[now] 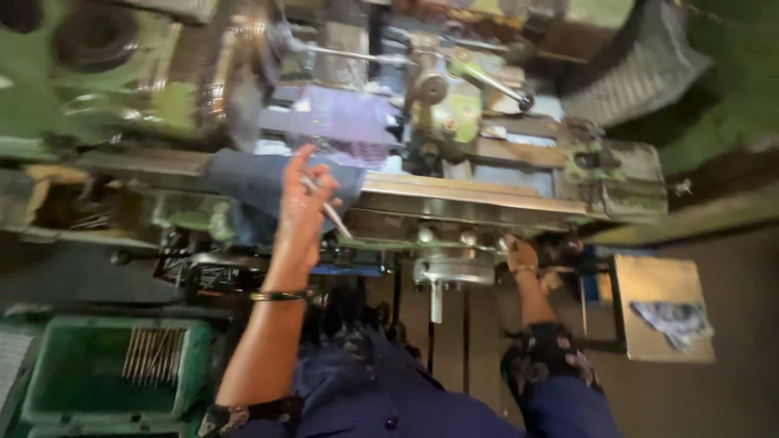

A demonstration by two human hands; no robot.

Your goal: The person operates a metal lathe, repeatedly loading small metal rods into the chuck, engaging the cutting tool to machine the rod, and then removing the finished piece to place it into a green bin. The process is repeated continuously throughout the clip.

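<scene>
Left hand (pixel 304 203) is raised before the green lathe (pixel 503 174), fingers loosely closed around 1 thin metal rod (pixel 331 212), above a blue cloth (pixel 260 182) draped on the bed. Right hand (pixel 521 255) is closed on a control under the carriage. More rods (pixel 154 354) lie in a green crate (pixel 49 389) at lower left.

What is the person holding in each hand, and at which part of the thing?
The left hand holds a thin metal rod near its upper end. The right hand grips a machine handle; the exact hold is blurred.
</scene>
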